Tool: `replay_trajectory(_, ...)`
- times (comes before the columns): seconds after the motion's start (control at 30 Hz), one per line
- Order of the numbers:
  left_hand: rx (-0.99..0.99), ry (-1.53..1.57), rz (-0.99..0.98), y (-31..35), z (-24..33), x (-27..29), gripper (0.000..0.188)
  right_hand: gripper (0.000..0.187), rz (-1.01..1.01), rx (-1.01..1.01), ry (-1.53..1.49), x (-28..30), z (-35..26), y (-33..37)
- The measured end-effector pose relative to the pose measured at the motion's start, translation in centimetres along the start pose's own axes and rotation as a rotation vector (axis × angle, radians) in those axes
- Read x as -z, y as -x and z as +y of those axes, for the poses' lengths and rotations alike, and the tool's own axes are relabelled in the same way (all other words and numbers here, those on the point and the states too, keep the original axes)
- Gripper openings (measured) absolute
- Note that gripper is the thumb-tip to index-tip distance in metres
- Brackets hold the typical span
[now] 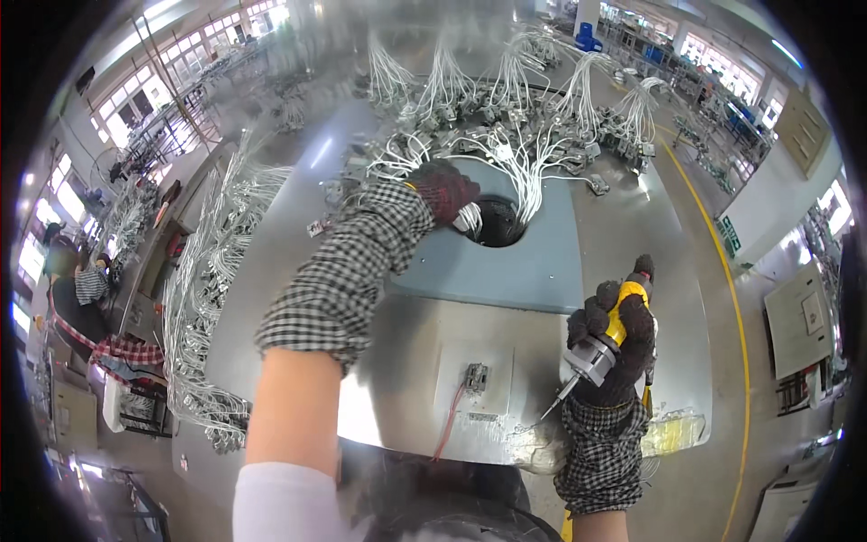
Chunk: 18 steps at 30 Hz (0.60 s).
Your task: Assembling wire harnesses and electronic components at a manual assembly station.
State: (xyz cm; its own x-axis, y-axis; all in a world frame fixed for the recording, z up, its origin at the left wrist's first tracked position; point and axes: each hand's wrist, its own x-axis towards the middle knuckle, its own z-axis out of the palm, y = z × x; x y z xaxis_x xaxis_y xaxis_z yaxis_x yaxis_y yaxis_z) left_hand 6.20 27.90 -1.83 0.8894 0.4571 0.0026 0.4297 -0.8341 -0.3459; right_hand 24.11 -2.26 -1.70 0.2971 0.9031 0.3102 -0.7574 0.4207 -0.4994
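Observation:
My left hand (444, 191), in a dark red knit glove and a checked sleeve cover, is closed at the left rim of a round hole (499, 222) in a blue-grey panel (506, 271). White wires (468, 219) come out beneath its fingers and run toward the hole; the fingertips are partly hidden. At the right of the metal table (397, 334), my gloved right hand (621, 339) grips a yellow and grey power screwdriver (591, 359). Its thin bit slants down toward the near edge. A small terminal block (476, 378) with a red wire (450, 420) sits near the front.
Bundles of white wires with metal parts (515, 104) crowd the far side of the table. More wired parts (217, 316) hang along the left. Yellow tape (675, 432) covers the near right corner. A co-worker (86, 298) is at the far left.

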Motion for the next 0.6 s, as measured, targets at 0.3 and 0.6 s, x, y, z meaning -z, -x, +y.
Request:
replay_trajectory(0.3,0.402,0.347,-0.108,2.0,5.5,1.1,0.047,0.045,-0.021,-0.023,-0.083,-0.8,0.3,-0.5)
replay_trajectory(0.6,0.229,0.396,0.051,4.4,10.0,13.9,0.042,0.045,-0.024,-0.010,-0.048,1.6,0.5,-1.0)
